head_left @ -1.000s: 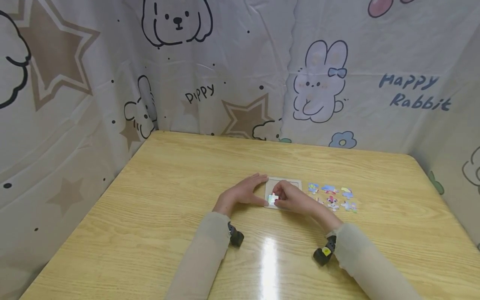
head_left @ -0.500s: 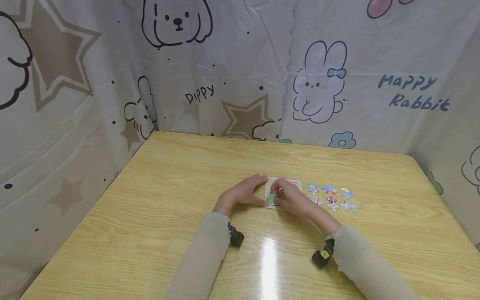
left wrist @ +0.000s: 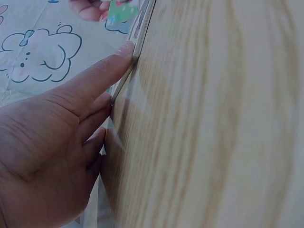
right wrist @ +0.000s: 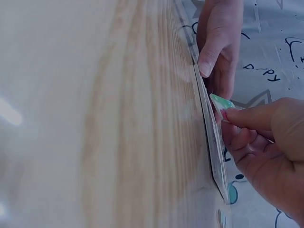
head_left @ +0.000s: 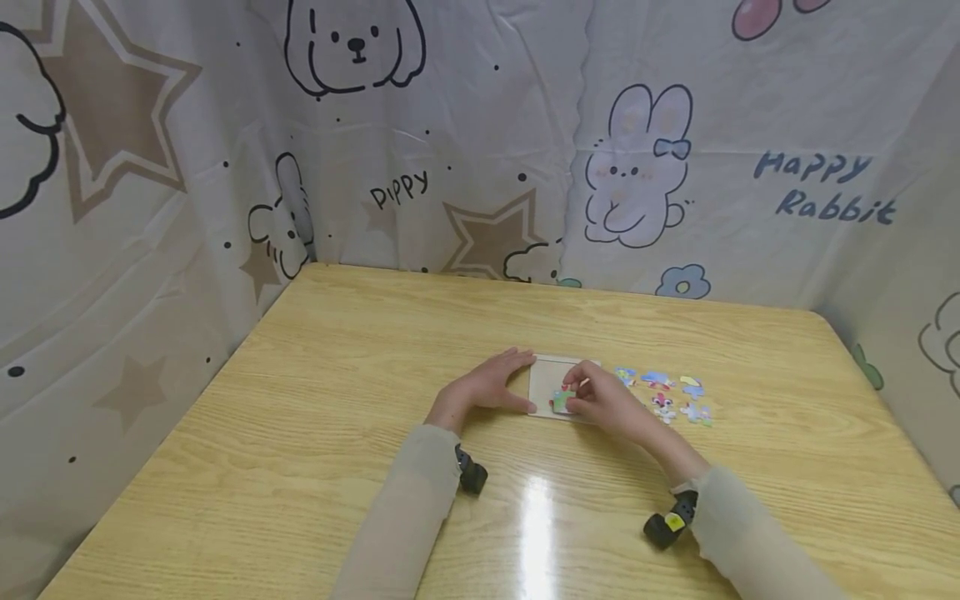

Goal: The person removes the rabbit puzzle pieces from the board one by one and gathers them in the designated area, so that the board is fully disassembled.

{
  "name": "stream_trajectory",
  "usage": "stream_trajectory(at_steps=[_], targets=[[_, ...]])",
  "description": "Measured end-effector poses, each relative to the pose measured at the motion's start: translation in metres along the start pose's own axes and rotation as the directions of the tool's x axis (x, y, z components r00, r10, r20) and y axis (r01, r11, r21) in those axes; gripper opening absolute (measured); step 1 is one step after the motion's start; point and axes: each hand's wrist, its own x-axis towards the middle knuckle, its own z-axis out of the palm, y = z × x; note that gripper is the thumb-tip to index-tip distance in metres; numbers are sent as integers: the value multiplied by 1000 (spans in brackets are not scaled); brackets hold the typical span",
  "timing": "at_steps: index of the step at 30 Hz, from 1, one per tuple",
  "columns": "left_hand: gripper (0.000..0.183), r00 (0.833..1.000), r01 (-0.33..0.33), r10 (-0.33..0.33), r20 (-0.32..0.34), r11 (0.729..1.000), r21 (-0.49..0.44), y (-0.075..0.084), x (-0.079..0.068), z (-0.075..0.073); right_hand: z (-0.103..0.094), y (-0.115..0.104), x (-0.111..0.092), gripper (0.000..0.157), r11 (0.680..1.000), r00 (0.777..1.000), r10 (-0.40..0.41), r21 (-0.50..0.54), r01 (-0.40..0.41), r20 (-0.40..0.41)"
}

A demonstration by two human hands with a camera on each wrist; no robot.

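Note:
A flat, pale puzzle tray (head_left: pixel 543 382) with a raised rim lies on the table. My left hand (head_left: pixel 491 382) rests at its left side, thumb at the near corner and the fingertips by the far corner. Over the tray, my right hand (head_left: pixel 606 404) pinches a green jigsaw piece (head_left: pixel 562 402) with red tabs between thumb and fingers. The right wrist view shows this jigsaw piece (right wrist: pixel 221 103) tilted and raised off the tray. In the left wrist view the left thumb (left wrist: pixel 107 73) lies straight against the tray's edge. My right hand covers the tray's right part.
Several loose jigsaw pieces (head_left: pixel 660 381) in blue, pink and white lie in two rows right of the tray, partly behind my right hand. The wooden table (head_left: pixel 360 350) meets a printed cloth backdrop (head_left: pixel 480 150) along its back and sides.
My right hand has shifted to the right over the tray with the green jigsaw piece, which has turned, uncovering the tray's left part. The left hand has stayed in place.

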Motion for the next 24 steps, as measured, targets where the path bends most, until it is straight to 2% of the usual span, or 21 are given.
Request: stream_trajectory(at_steps=[9,17,24], targets=[[85,1000,2,-2,3,1000,-13,-3,1,1,-11,7,-20,21,998,998,54,22,-54,-8],[85,1000,2,-2,-1,1000,-20,-2,1,1,-20,18,-37,22,999,998,34,4,-34,-47],[84,1000,0,0,-5,1000,-17,-2,0,2,-25,25,-50,22,1000,998,27,8,-26,-48]])
